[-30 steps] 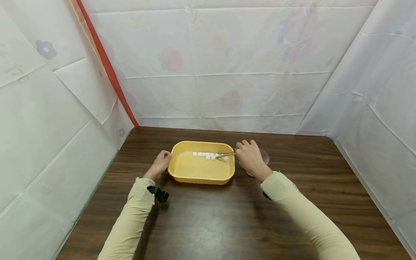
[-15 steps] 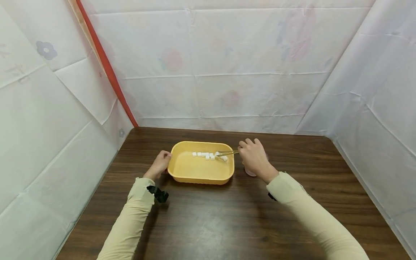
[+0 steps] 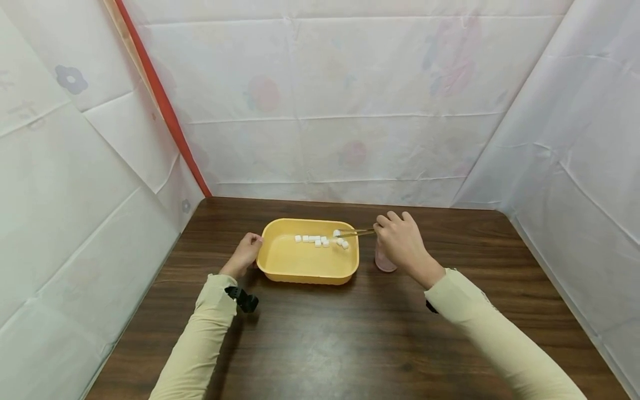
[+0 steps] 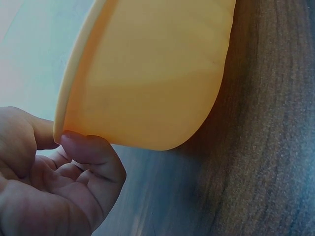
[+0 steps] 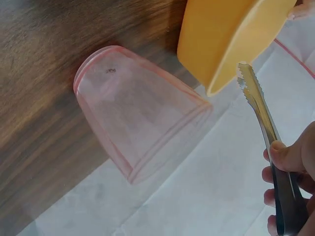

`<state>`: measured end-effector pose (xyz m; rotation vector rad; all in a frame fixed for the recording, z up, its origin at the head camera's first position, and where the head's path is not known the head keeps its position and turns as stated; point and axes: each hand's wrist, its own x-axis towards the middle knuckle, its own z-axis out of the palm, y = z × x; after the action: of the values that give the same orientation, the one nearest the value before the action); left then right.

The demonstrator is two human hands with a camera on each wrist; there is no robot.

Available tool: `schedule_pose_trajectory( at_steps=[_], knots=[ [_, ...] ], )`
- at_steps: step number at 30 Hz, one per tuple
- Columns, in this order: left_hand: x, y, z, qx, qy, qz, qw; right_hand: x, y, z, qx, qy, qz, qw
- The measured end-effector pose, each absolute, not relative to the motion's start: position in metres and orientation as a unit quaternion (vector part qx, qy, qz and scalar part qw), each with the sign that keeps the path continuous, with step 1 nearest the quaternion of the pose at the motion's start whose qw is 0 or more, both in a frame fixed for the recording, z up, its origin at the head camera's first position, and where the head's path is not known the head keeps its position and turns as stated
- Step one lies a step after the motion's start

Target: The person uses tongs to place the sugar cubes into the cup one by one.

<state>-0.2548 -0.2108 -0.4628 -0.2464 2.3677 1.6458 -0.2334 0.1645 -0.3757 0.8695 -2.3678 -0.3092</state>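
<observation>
My left hand (image 3: 245,253) pinches the left rim of a yellow tub (image 3: 305,261) between thumb and fingers; the left wrist view shows this grip up close. Inside the tub, several white cubes (image 3: 318,243) lie in a loose row toward the back. My right hand (image 3: 402,241) grips metal tongs (image 5: 268,123) with serrated tips. Between those tips is one white cube (image 3: 336,233), apparently lifted above the others, over the tub's right part. Under the right hand stands a clear pinkish cup (image 5: 133,108), partly hidden in the head view.
The dark wooden table (image 3: 320,333) carries the tub and cup, with the cup just right of the tub. White printed sheets (image 3: 325,111) rise behind and on both sides, and a red strip (image 3: 165,105) runs down the back left corner.
My right hand has moved right and slightly back with the tongs, drawing one white cube up from the others. More of the cup's near side shows now. The left hand keeps its place.
</observation>
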Motion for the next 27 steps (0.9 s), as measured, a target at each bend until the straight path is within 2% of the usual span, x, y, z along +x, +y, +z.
schedule_pose_trajectory(
  at_steps=[27],
  knots=[
    [-0.256,-0.21,-0.465,-0.09,0.812,0.564,0.119,-0.207,0.224,-0.356,0.324,-0.86,-0.05,0.391]
  ],
)
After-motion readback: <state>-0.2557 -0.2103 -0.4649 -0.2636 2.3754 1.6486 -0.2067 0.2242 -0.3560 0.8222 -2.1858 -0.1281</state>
